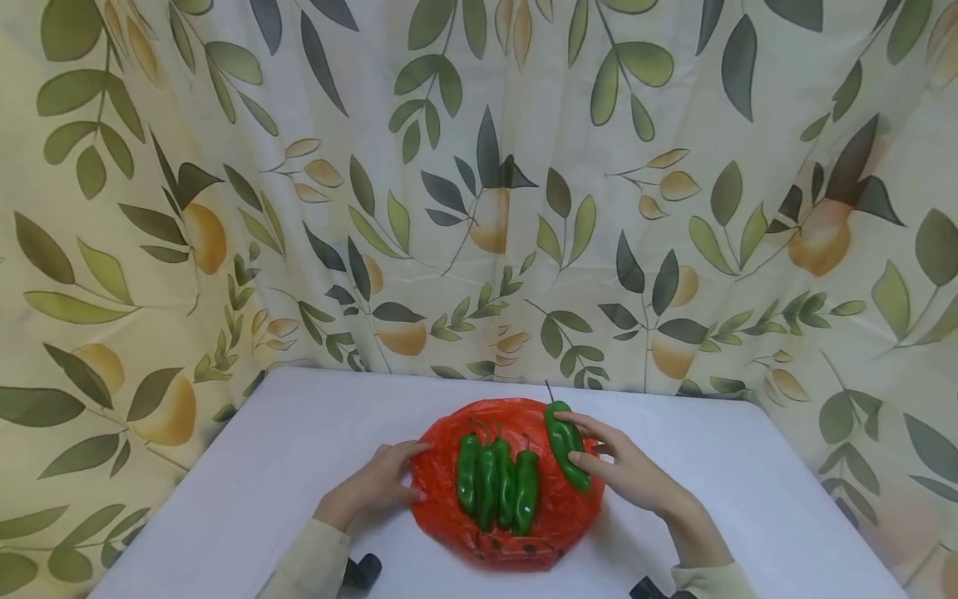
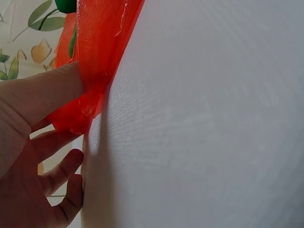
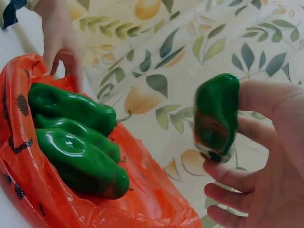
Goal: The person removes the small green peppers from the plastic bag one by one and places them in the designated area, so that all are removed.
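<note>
A red plastic bag (image 1: 449, 545) lies spread on the white table, with several green peppers (image 1: 487, 487) side by side on it. My right hand (image 1: 632, 470) holds one more green pepper (image 1: 566, 445) between thumb and fingers, above the bag's right side. In the right wrist view this pepper (image 3: 216, 114) is held up, apart from the others. With thumb and fingers, my left hand (image 1: 377, 487) pinches the bag's left edge; the left wrist view shows the red plastic (image 2: 97, 90) gathered between them.
The white table (image 1: 247, 482) extends to both sides of the bag. Behind it hangs a curtain (image 1: 479, 208) printed with leaves and fruit. Dark wrist devices (image 1: 362, 572) show near both sleeves.
</note>
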`<action>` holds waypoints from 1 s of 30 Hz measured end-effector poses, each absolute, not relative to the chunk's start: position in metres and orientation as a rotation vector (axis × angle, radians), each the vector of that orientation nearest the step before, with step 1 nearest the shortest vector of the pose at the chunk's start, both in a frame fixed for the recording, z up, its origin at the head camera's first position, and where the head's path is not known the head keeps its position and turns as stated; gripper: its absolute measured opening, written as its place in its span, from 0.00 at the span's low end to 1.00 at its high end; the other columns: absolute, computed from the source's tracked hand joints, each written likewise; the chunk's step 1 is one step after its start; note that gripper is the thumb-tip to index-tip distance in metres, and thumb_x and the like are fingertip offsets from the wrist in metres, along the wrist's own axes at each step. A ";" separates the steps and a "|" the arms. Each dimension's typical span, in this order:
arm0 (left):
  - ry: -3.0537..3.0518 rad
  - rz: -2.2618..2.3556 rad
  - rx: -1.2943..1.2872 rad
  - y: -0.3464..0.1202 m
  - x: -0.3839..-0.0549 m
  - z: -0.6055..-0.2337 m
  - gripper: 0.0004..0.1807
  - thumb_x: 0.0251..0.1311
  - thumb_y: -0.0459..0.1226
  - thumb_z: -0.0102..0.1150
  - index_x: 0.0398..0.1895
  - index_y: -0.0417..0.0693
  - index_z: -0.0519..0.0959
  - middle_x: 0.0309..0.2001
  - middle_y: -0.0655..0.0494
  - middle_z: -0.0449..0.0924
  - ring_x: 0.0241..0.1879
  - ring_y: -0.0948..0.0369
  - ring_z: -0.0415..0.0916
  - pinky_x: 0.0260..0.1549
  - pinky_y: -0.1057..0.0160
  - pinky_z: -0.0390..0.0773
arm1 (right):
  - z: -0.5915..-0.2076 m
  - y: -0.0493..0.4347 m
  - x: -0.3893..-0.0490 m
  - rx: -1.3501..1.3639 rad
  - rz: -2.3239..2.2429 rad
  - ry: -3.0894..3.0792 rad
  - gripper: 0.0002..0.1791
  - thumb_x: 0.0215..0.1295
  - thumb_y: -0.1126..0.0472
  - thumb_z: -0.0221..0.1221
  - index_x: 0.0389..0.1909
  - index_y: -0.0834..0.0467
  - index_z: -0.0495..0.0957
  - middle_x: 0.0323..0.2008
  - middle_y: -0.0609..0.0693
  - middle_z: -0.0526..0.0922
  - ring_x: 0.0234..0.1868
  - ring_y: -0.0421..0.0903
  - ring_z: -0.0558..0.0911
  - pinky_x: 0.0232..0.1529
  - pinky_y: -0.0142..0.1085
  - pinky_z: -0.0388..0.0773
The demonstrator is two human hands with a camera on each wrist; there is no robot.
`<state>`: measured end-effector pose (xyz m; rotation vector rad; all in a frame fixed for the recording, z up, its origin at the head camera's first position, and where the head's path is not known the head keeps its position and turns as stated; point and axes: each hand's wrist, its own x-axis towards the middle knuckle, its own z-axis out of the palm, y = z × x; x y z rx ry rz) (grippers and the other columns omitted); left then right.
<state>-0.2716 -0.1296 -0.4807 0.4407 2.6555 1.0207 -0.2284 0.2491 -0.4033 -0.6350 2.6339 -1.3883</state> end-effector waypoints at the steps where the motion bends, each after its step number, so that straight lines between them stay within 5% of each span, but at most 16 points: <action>1: 2.660 1.016 0.443 -0.131 -0.272 -0.481 0.42 0.52 0.40 0.76 0.72 0.55 0.70 0.68 0.52 0.72 0.67 0.49 0.64 0.61 0.37 0.76 | -0.404 0.249 -0.229 -0.647 -1.402 2.642 0.28 0.73 0.55 0.55 0.73 0.53 0.67 0.67 0.64 0.73 0.64 0.64 0.73 0.53 0.52 0.81; 16: 2.645 1.013 0.418 -0.131 -0.274 -0.484 0.41 0.52 0.41 0.76 0.72 0.57 0.70 0.68 0.52 0.72 0.67 0.49 0.64 0.62 0.37 0.76 | -0.413 0.261 -0.234 -0.516 -1.415 2.808 0.31 0.70 0.58 0.60 0.73 0.51 0.66 0.64 0.63 0.75 0.61 0.59 0.77 0.51 0.41 0.82; 22: 2.649 1.013 0.418 -0.131 -0.273 -0.485 0.41 0.52 0.40 0.76 0.72 0.56 0.70 0.67 0.52 0.72 0.67 0.49 0.64 0.60 0.38 0.77 | -0.412 0.269 -0.234 -0.445 -1.440 2.738 0.33 0.71 0.58 0.60 0.75 0.51 0.63 0.69 0.68 0.68 0.50 0.53 0.85 0.42 0.39 0.89; 30: 2.649 1.015 0.448 -0.130 -0.273 -0.483 0.41 0.52 0.40 0.76 0.72 0.55 0.70 0.67 0.51 0.73 0.67 0.48 0.65 0.62 0.37 0.76 | -0.411 0.282 -0.233 -0.452 -1.450 2.738 0.33 0.71 0.62 0.59 0.76 0.54 0.61 0.65 0.71 0.71 0.45 0.49 0.86 0.40 0.35 0.86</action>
